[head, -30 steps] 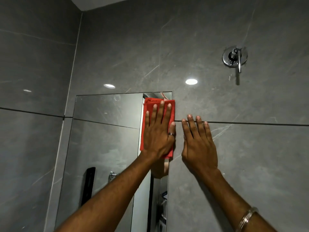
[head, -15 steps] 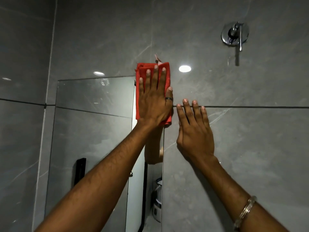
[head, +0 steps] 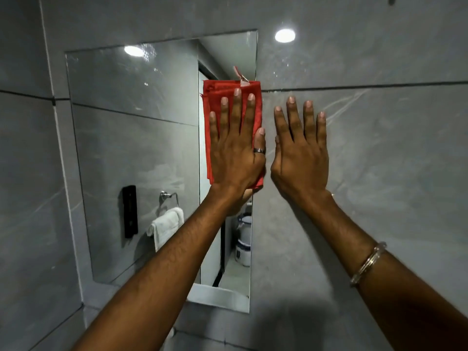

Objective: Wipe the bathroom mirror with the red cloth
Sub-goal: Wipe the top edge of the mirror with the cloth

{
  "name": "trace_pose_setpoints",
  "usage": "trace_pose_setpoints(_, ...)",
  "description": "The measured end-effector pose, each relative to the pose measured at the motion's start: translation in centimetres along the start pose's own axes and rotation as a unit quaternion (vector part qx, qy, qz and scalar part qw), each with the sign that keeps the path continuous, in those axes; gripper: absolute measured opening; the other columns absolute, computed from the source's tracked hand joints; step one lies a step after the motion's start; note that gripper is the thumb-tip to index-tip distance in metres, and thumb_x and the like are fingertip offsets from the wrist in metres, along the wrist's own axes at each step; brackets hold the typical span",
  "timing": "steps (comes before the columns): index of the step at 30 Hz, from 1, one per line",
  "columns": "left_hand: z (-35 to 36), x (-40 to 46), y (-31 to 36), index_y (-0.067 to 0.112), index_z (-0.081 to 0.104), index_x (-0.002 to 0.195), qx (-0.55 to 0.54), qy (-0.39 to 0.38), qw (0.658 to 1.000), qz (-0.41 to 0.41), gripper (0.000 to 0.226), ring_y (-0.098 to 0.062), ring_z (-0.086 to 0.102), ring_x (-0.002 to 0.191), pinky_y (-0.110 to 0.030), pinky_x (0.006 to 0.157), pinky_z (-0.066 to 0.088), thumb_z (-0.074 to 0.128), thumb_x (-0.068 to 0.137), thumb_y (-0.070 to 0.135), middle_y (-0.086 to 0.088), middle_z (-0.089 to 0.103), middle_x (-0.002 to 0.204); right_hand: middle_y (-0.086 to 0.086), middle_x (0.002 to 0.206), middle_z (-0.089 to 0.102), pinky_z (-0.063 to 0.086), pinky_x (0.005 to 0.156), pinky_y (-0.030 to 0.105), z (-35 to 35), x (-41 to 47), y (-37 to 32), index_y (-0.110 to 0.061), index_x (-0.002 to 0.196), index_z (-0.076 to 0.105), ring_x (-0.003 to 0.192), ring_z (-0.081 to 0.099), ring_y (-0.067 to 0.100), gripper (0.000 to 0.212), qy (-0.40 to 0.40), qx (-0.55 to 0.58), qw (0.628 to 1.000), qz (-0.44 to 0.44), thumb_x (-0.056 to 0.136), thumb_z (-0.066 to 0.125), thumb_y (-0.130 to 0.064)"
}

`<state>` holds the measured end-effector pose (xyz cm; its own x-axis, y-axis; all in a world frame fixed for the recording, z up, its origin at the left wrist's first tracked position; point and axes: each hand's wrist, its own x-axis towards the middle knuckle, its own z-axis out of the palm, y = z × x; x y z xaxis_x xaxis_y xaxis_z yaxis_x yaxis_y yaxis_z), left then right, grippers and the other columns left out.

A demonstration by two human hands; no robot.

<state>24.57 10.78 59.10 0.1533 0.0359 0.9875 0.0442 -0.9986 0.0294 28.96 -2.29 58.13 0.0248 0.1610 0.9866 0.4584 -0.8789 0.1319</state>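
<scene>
Head view: mid-wipe, judging by the streaks and droplets on the mirror (head: 131, 153) from ten to twelve o'clock. Right strip under work; left pane and lower part apparently left to do. Red cloth (head: 229, 97), folded, pinned flat against the glass at the mirror's three o'clock edge, under the left hand (head: 235, 150), fingers spread and open-palmed, not clenched. Right hand (head: 301, 153) empty, open flat on the wall tile (head: 379, 160), just beside the cloth's three o'clock side.

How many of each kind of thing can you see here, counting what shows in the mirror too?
Hands: 2, left hand, right hand
Red cloth: 1
Mirror: 1
Ring: 1
Bracelet: 1
White towel, reflected: 1
Total: 7
</scene>
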Motion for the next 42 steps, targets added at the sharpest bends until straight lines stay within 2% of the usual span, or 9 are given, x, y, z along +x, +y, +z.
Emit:
trace_pose_setpoints(7,1.1,-7.6,-0.6,0.010,0.022,0.161,-0.011,-0.013,1.000,0.001,0.062,-0.036,0.015,0.158,-0.057,0.128,0.008,0.021,0.108,0.043,-0.017,0.020,0.170,0.010,0.174,0.015,0.004,0.130,0.051,0.4,-7.1,-1.5,-0.015,0.166,0.015,0.161,0.015,0.031,0.062,-0.028,0.004,1.000,-0.015,0.109,0.025,-0.039)
trace_pose_setpoints(12,2.2,-14.1,-1.8,0.014,0.011,0.162,-0.017,-0.030,0.999,0.004,0.063,-0.036,0.012,0.159,-0.054,0.128,0.002,0.021,0.109,0.045,-0.017,0.021,0.169,0.008,0.173,0.014,0.000,0.130,0.050,0.7,-12.0,-1.3,-0.019,0.166,0.014,0.162,0.008,0.029,0.063,-0.053,-0.014,0.998,0.001,0.109,0.024,-0.045)
trace_pose_setpoints(18,3.1,-23.5,-2.9,0.020,0.001,0.162,-0.029,-0.056,0.998,-0.004,0.065,-0.028,-0.005,0.160,-0.053,0.129,-0.002,0.024,0.107,0.046,-0.004,-0.007,0.172,0.007,0.173,0.011,-0.008,0.129,0.048,1.3,-16.4,-1.7,-0.021,0.166,0.001,0.158,-0.007,0.024,0.068,-0.075,-0.034,0.997,0.015,0.109,0.021,-0.050)
trace_pose_setpoints(22,3.5,-29.1,-2.5,0.021,-0.001,0.163,-0.038,-0.072,0.996,-0.026,0.068,-0.027,-0.007,0.160,-0.051,0.129,-0.005,0.024,0.106,0.048,-0.001,-0.011,0.172,0.007,0.172,0.007,-0.012,0.128,0.047,1.8,-16.9,-1.9,-0.023,0.164,-0.006,0.158,-0.010,0.023,0.070,-0.070,-0.037,0.997,0.020,0.108,0.023,-0.052)
trace_pose_setpoints(25,3.7,-32.5,-2.2,0.020,0.000,0.163,-0.042,-0.071,0.996,-0.029,0.068,-0.027,-0.006,0.160,-0.049,0.130,-0.005,0.024,0.106,0.048,-0.002,-0.010,0.173,0.008,0.172,0.009,-0.013,0.128,0.046,1.8,-16.9,-1.9,-0.022,0.164,-0.005,0.160,-0.005,0.025,0.070,-0.062,-0.039,0.997,0.019,0.108,0.025,-0.052)
trace_pose_setpoints(28,3.8,-34.8,-2.0,0.022,-0.001,0.163,-0.036,-0.064,0.997,-0.014,0.066,-0.024,-0.006,0.161,-0.048,0.130,-0.003,0.022,0.107,0.049,0.000,-0.010,0.173,0.008,0.171,0.014,-0.009,0.129,0.047,1.6,-16.9,-2.0,-0.020,0.165,0.001,0.160,0.011,0.032,0.070,-0.052,-0.041,0.998,0.017,0.108,0.027,-0.050)
trace_pose_setpoints(31,3.9,-35.4,-2.0,0.023,0.001,0.163,-0.032,-0.060,0.998,-0.010,0.065,-0.024,-0.005,0.161,-0.048,0.130,-0.001,0.022,0.108,0.049,0.001,-0.009,0.173,0.008,0.172,0.015,-0.002,0.129,0.050,1.4,-17.0,-2.1,-0.019,0.166,0.012,0.159,0.014,0.033,0.068,-0.047,-0.040,0.998,0.016,0.108,0.030,-0.048)
trace_pose_setpoints(38,3.4,-30.0,-1.4,0.023,-0.001,0.163,-0.032,-0.075,0.997,-0.019,0.063,-0.023,-0.006,0.161,-0.049,0.129,0.001,0.022,0.108,0.045,0.001,-0.012,0.173,0.001,0.175,-0.004,-0.003,0.131,0.049,1.2,-17.1,-1.9,-0.020,0.167,0.009,0.160,-0.007,0.024,0.066,-0.069,-0.039,0.997,0.022,0.108,0.029,-0.043)
trace_pose_setpoints(42,2.4,-22.1,-1.1,0.020,0.003,0.163,-0.023,-0.080,0.996,-0.029,0.063,-0.025,-0.005,0.160,-0.050,0.130,-0.002,0.025,0.107,0.041,-0.004,-0.008,0.172,0.002,0.175,0.006,-0.001,0.131,0.047,0.1,-16.7,-1.8,-0.021,0.167,0.013,0.162,0.001,0.024,0.063,-0.100,-0.031,0.994,0.018,0.109,0.023,-0.043)
